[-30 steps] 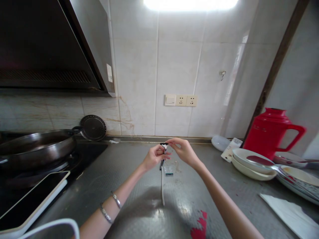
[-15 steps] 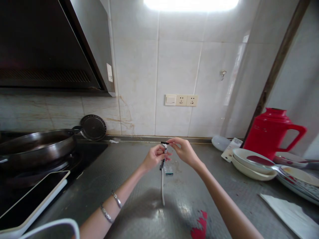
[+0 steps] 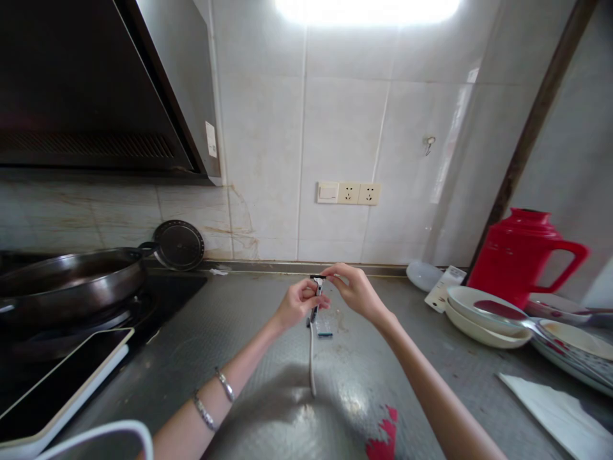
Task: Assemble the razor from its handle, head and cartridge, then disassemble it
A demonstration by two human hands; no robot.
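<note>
My left hand [image 3: 299, 303] grips a T-shaped tool [image 3: 319, 288], newly turned, seemingly squaring its black head [image 3: 315, 276] to my pinching right hand [image 3: 355, 291].

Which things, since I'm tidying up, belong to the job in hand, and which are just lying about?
In the job:
razor-like tool, held by the left hand, with the right hand at its black top;
perhaps the clear packet and pale rod.

Apparently lying about:
red flask;
pan;
bowls;
white sheet.
</note>
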